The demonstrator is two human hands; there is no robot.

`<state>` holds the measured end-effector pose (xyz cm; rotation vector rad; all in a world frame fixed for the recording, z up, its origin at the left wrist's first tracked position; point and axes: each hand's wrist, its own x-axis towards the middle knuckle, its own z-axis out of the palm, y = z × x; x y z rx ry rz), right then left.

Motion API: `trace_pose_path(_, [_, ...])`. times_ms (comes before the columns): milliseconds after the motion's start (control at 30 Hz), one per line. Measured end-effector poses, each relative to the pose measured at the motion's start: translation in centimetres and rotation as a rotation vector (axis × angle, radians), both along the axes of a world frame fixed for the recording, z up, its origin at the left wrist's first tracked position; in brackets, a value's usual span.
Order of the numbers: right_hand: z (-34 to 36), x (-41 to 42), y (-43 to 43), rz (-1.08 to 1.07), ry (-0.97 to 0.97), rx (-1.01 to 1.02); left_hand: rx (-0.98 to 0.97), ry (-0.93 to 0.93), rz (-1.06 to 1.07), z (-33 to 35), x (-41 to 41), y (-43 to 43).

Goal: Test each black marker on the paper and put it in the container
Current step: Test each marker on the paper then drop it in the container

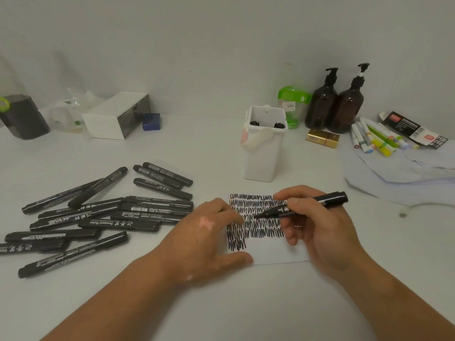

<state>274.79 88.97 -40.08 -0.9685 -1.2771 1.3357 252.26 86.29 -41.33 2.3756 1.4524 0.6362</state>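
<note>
While the right hand (317, 230) gripped a black marker (304, 205) between thumb and curled fingers, the marker's tip touched the paper (270, 252) about the middle of its scribbled part. The marker's barrel slanted up and to the right, and its far end stuck out past the knuckles. Dense rows of black zigzag lines covered the upper part of the sheet, and the lowest strip was bare.

The left hand (204, 232) lay palm down on the left edge of the paper, fingers loosely spread and fairly straight, with the thumb along the sheet's lower left corner. A small dark shape showed by its fingertips, too hidden to tell what it was. The two hands were close together, the marker tip between them.

Behind the paper and just beyond the right hand stood the white container (263, 156), upright, with the ends of two black markers showing at its mouth. To the left of the left hand lay a heap of loose black markers (103, 217), crossing and overlapping on the white table (221, 303).

Further back on the right stood two brown pump bottles (334, 104), with a gold box (322, 138) lying before them and a bundle of coloured pens (376, 139) beside that.
</note>
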Motion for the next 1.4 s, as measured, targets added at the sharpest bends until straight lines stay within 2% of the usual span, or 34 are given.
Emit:
trace_pose_path(100, [-0.1,-0.4,-0.3,0.076,-0.135,-0.006,-0.005,0.061,0.005,0.1,0.5,-0.1])
trace_pose_path(233, [-0.5,-1.1,-0.7,0.028,-0.372,0.05,-0.02,0.104,0.032,0.2,0.4,-0.1])
trace_pose_path(400, [-1.2,-1.7,-0.8,0.009,-0.534,0.062,-0.027,0.119,0.044,0.2,0.1,0.0])
trace_pose_path(1033, [-1.0,-1.4,-0.7,0.038,-0.63,0.105,-0.033,0.126,0.045,0.1,0.2,0.1])
trace_pose_path(1267, [-1.0,-1.3,-0.6,0.0,-0.694,0.12,-0.05,0.13,0.05,0.2,0.2,0.1])
trace_pose_path(1400, [-1.1,-1.2,-0.5,-0.042,-0.665,0.11,-0.056,0.135,0.049,0.2,0.2,0.1])
